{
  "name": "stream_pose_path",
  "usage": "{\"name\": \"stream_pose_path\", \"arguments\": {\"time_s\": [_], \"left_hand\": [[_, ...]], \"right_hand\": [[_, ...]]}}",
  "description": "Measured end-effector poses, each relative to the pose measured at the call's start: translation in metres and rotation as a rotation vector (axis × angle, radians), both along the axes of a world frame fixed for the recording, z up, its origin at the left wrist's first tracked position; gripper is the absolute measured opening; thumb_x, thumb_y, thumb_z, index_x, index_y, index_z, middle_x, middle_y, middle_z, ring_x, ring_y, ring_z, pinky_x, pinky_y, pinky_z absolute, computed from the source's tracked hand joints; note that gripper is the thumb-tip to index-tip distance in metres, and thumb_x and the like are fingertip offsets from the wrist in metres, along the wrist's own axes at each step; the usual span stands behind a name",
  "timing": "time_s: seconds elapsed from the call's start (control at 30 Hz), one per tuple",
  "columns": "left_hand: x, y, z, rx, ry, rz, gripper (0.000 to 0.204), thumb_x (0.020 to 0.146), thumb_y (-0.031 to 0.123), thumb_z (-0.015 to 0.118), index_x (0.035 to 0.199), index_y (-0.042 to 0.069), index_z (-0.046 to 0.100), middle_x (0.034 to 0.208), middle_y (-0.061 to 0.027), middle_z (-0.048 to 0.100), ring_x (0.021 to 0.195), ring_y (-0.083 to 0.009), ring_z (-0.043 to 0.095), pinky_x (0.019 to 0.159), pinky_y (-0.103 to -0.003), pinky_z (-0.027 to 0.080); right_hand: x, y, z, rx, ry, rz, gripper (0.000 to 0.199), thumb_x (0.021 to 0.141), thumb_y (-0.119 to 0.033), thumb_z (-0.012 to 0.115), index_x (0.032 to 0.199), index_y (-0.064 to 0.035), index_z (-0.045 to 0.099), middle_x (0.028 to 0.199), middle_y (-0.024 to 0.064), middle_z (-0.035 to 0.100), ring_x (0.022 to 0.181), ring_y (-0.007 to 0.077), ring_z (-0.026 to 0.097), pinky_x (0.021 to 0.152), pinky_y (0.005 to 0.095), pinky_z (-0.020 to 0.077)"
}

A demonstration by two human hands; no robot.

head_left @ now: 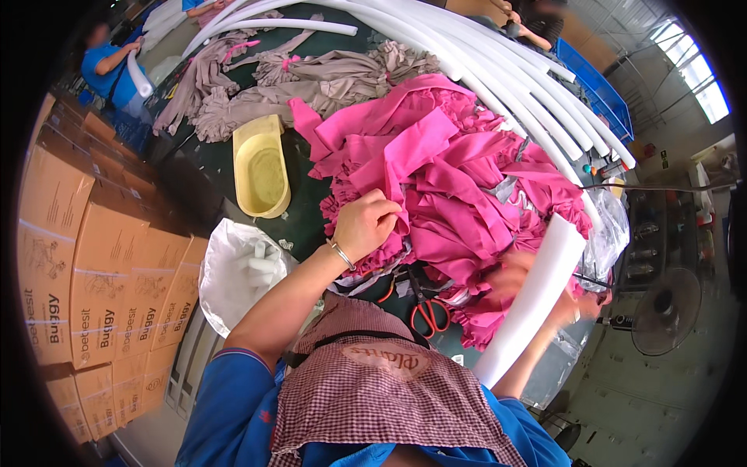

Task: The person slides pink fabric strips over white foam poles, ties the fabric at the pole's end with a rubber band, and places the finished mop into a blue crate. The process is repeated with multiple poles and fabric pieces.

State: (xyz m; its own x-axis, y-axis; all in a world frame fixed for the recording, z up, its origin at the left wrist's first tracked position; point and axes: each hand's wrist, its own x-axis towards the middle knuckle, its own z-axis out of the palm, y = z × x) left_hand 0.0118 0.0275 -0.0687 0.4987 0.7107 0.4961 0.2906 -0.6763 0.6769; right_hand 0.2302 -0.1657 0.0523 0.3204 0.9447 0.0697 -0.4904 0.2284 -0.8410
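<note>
Judging by what lies in view, the work looks only part done: the pink cloth [467, 187] sits in a loose, tangled heap across the middle of the desk [305, 204], and the white foam tube [529, 307] at the person's right is bare along its visible length. Over at eleven o'clock, taupe cloth [319, 86] lies in gathered bundles, some with pink ties, while a sheaf of long white tubes [510, 66], uncovered as far as can be seen, curves from twelve round to two, so plenty seems left to handle. The foam tube in use lies at about four o'clock from the heap's middle, in front of its near right edge; its long axis slants from one o'clock to seven, the blunt upper end pointing away from the body and the lower end toward the person's right side. The left hand [364, 226] is at the heap's eight o'clock edge, its fingers curled in and apparently pinching a pink strip that rises toward twelve and then bends to two. The right hand [510, 278] is blurred and partly hidden behind the tube; whether its fingers grip anything I cannot tell. Red-handled scissors [428, 314] rest at six o'clock, just below the heap.
</note>
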Motion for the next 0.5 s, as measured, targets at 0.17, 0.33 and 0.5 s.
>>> {"name": "stream_pose_path", "arguments": {"time_s": [0.17,0.33,0.5], "left_hand": [[0.0,-0.004,0.012,-0.168,-0.006,0.039,0.01,0.075,0.003,0.072,0.082,0.004,0.066,0.074,-0.0077,0.06,0.06,-0.0185,0.059,0.056,-0.028,0.046],[0.001,-0.001,0.023,-0.168,-0.012,-0.021,0.013,0.073,0.001,0.074,0.084,0.003,0.067,0.074,-0.0079,0.061,0.062,-0.02,0.061,0.057,-0.029,0.047],[-0.01,0.005,0.024,-0.087,-0.012,-0.151,0.011,0.075,0.0,0.072,0.085,0.002,0.069,0.077,-0.0081,0.063,0.067,-0.0217,0.063,0.06,-0.03,0.049]], "right_hand": [[-0.058,0.002,0.027,-0.06,-0.106,0.011,0.079,0.081,-0.023,0.07,0.146,-0.0001,0.03,0.12,0.0172,0.058,0.096,0.0227,0.062,0.074,0.0281,0.0511],[-0.049,0.042,-0.052,-0.261,-0.638,0.374,0.084,0.087,-0.006,0.066,0.152,-0.0012,0.013,0.135,0.0161,0.049,0.116,0.0162,0.05,0.096,0.0294,0.0414],[-0.058,0.052,-0.058,-0.322,-0.938,0.44,0.089,0.082,-0.013,0.07,0.151,-0.0012,0.014,0.11,0.0245,0.062,0.103,0.0241,0.063,0.092,0.0348,0.0459]]}}
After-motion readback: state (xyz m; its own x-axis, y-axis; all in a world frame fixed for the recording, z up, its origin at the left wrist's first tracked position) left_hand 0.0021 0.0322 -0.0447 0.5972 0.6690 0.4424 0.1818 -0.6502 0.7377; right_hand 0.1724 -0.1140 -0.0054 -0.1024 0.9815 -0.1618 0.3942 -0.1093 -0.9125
